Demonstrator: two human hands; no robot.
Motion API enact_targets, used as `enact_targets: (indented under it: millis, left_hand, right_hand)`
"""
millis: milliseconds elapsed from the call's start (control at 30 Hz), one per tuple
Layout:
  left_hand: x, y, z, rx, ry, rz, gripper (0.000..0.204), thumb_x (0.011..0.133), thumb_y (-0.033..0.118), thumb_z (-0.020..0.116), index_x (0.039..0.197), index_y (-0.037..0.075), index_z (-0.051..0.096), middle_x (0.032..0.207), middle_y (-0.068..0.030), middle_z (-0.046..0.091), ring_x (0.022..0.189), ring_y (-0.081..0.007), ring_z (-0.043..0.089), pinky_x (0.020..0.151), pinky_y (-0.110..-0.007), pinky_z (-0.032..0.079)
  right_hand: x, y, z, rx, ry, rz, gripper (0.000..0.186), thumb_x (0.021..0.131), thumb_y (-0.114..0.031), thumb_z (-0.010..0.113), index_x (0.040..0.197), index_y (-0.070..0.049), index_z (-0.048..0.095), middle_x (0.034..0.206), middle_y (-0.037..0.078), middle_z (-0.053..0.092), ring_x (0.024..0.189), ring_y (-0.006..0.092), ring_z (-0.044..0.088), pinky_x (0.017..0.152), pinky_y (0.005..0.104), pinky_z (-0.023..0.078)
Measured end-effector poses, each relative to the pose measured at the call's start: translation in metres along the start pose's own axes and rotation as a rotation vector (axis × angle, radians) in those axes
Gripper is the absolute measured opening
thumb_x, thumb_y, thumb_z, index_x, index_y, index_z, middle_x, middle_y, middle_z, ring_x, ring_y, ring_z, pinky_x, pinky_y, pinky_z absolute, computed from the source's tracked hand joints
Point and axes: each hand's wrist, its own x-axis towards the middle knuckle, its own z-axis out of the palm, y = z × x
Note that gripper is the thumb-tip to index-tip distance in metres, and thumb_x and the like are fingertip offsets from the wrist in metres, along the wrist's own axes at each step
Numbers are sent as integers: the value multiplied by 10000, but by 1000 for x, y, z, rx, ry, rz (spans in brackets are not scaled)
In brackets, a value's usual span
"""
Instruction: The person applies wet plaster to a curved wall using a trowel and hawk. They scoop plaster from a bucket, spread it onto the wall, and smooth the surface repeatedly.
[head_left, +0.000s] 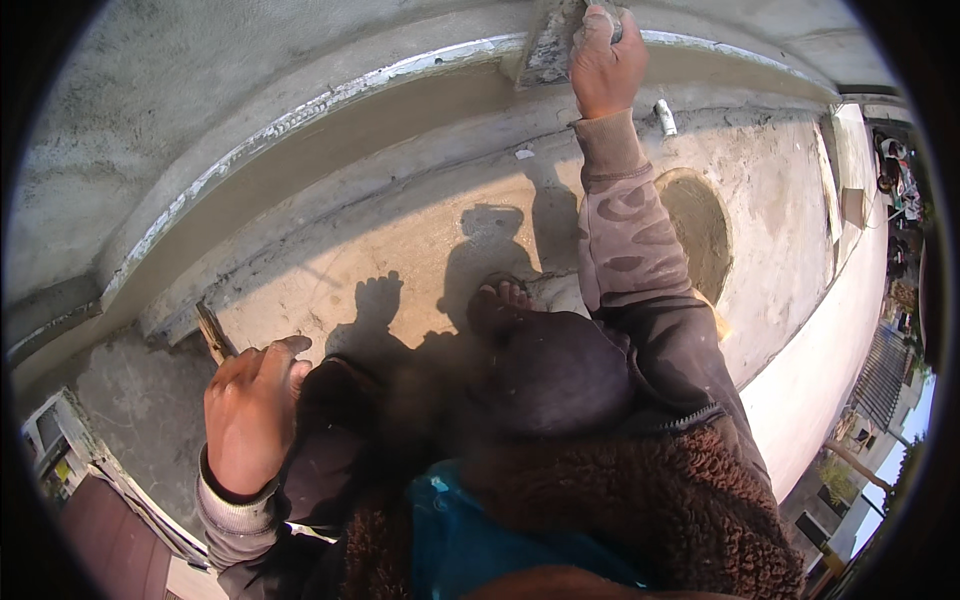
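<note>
My right hand reaches far forward, its fingers wrapped around the grip of a plastering trowel. The trowel's grey, mortar-smeared blade lies against the ledge below the wall, crossing its pale ragged edge. Below that edge runs a smooth band of damp-looking plaster. My left hand is at the lower left beside my knee, fingers curled in loosely, with nothing visible in them. A rough stick of wood stands just past its knuckles.
Right of my right forearm is a round patch or pan of grey-brown mortar, with something yellow partly hidden by the sleeve. A short white pipe sticks out near the ledge. My bare foot rests on the concrete floor. A low wall bounds the right.
</note>
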Motion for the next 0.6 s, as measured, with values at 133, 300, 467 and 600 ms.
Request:
enact_targets:
  millis: [133, 300, 467, 600]
  left_hand:
    - [3, 8, -2, 30, 11, 33, 202, 831, 125, 699, 1025, 76, 666, 715, -122, 589, 695, -319, 596, 656, -416, 470]
    - [-5, 8, -2, -50, 32, 78, 166, 894, 161, 656, 1023, 57, 656, 736, -140, 566, 719, -356, 565, 654, -437, 448]
    - [-35, -3, -11, -86, 41, 146, 189, 861, 175, 684, 993, 41, 660, 714, -100, 575, 701, -277, 574, 622, -382, 434]
    - [-56, -6, -9, -115, 127, 288, 270, 780, 168, 734, 1011, 39, 679, 701, -21, 585, 659, -172, 534, 584, -323, 406]
  right_hand:
    - [29, -11, -5, 251, 84, 50, 219, 1009, -227, 521, 1106, -72, 642, 709, 16, 588, 593, 110, 525, 546, 262, 439]
    - [74, -77, -63, 904, -100, 45, 246, 1027, -244, 467, 942, -71, 621, 639, -11, 544, 562, 108, 509, 510, 281, 403]
    - [-31, -133, -24, 779, -434, 184, 354, 1041, -219, 445, 1221, 82, 488, 788, 63, 515, 742, 190, 497, 735, 366, 438]
    - [-146, -155, 58, 749, -880, 417, 380, 1027, -195, 479, 1296, 72, 461, 880, 37, 552, 825, 116, 501, 790, 298, 442]
